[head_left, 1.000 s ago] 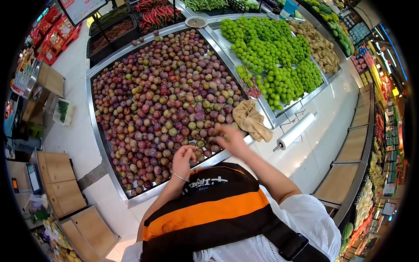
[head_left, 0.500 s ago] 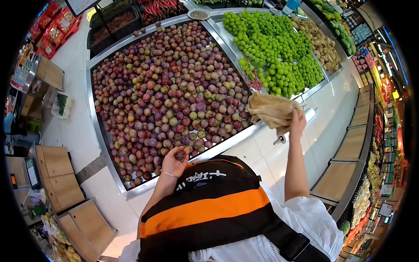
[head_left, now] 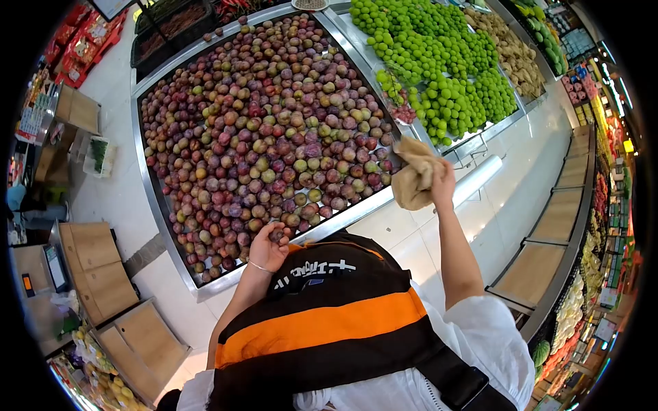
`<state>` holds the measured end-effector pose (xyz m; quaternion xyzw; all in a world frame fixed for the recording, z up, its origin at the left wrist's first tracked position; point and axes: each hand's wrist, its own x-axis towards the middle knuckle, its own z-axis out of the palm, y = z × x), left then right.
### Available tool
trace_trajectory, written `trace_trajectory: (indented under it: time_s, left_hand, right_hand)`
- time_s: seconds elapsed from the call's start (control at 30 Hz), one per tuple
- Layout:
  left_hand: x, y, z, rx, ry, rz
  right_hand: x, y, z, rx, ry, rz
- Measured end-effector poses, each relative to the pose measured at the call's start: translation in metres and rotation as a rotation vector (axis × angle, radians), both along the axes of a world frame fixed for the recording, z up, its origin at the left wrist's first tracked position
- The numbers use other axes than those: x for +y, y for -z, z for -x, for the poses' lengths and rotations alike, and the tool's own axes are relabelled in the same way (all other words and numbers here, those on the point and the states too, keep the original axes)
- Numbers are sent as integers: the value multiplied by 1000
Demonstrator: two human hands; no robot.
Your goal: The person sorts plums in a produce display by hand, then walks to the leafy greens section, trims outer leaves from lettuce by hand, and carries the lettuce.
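Brown cloth (head_left: pixel 413 179) clutched in the right hand (head_left: pixel 442 183), bunched toward ten o'clock, plum (head_left: pixel 276 235) pinched in the left hand (head_left: pixel 271 251), at its fingertips, one o'clock.

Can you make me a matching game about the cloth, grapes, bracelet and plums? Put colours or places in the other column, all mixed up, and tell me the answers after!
Things:
1. Cloth
2. Grapes
3. Bracelet
4. Plums

Colours and places:
A. At the wrist of the left hand
B. Bright green
C. In the right hand
D. Mostly purple-red

Right pairs: 1-C, 2-B, 3-A, 4-D
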<state>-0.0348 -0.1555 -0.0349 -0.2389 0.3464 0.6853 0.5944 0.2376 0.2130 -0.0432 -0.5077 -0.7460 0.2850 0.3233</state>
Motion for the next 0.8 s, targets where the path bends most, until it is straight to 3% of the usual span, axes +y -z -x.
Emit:
trace_trajectory:
  time_s: [0.07, 0.13, 0.2, 0.27, 0.47, 0.67, 0.8]
  left_hand:
    - [-7, 0, -3, 7, -25, 7]
    - [-14, 0, -3, 8, -36, 26]
    - [-27, 9, -3, -13, -53, -8]
    - [-42, 7, -3, -6, -75, 29]
    - [-96, 16, -9, 111, -43, 45]
    - [-134, 17, -18, 202, -65, -6]
    - [-170, 28, -24, 216, -125, 18]
  right_hand:
    - [-6, 4, -10, 114, 49, -7]
    - [-16, 19, -12, -444, -13, -69]
    - [-32, 30, -3, -432, 8, -128]
    - [-57, 21, 8, -496, -48, -1]
    - [-145, -2, 55, -641, -361, 42]
    - [-231, -3, 101, -768, -843, 170]
    - [-240, -8, 124, -771, -1013, 170]
